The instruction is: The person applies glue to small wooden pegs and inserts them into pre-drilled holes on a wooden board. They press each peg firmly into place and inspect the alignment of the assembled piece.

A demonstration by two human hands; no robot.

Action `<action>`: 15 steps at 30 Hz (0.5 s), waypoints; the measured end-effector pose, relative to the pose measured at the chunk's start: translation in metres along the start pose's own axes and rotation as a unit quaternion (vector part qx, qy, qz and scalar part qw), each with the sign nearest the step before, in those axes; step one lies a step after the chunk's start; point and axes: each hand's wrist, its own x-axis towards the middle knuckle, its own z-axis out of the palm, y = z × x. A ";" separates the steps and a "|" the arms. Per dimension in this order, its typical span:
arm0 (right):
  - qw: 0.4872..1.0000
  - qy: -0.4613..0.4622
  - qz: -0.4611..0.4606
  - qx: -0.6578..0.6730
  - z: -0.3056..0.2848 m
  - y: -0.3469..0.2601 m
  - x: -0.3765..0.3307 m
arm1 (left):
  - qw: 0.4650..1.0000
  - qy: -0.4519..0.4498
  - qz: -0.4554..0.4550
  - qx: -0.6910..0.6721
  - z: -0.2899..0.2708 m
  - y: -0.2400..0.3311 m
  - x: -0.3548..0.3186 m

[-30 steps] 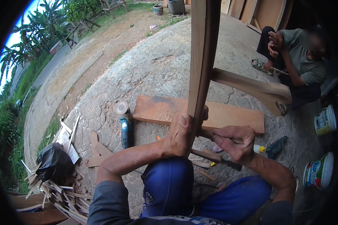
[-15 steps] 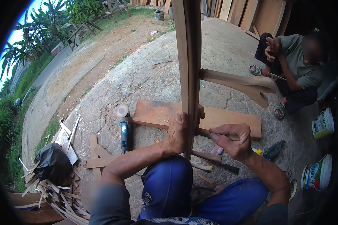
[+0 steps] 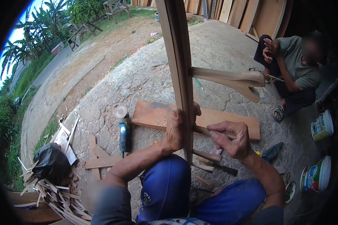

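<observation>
A long grooved wooden post [image 3: 181,67] stands tilted before me, its top beyond the upper edge of the picture. My left hand [image 3: 175,129] is wrapped round its lower part, above my knee. Between the thumb and fingers of my right hand [image 3: 231,138] is a short wooden stick [image 3: 202,131], whose left end meets the post's right side. The stick's other end lies partly behind my fingers. Higher up, a carved wooden crosspiece [image 3: 229,76] juts from the post to the right, with a curved forked end.
Behind my hands a thick wooden block [image 3: 229,122] lies on rough concrete. An angle grinder [image 3: 124,137] is left of it, near wood scraps [image 3: 101,162] and a black bag [image 3: 52,161]. At right are a power tool [image 3: 272,152], two buckets [image 3: 315,174] and a seated person [image 3: 300,63].
The post's upper part has swung left, and its crosspiece has shifted left with it. My right hand stays on the stick with its fingers slightly rearranged. My left hand keeps its grip.
</observation>
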 end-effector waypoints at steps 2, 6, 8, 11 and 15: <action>1.000 -0.004 -0.014 -0.014 -0.001 -0.003 0.000 | 1.000 0.001 -0.001 0.001 -0.001 -0.003 0.000; 0.998 -0.024 -0.059 -0.011 -0.006 -0.004 0.001 | 1.000 0.023 0.014 0.002 -0.001 -0.003 0.003; 0.997 -0.026 -0.077 -0.010 -0.009 -0.004 0.001 | 0.998 0.051 0.024 -0.002 0.004 -0.006 0.006; 0.995 -0.005 -0.094 -0.009 -0.013 -0.008 0.001 | 0.998 0.055 -0.012 -0.031 0.002 -0.008 0.008; 0.995 0.037 -0.087 -0.016 -0.031 -0.003 -0.004 | 0.993 0.104 -0.002 -0.061 -0.004 -0.015 0.028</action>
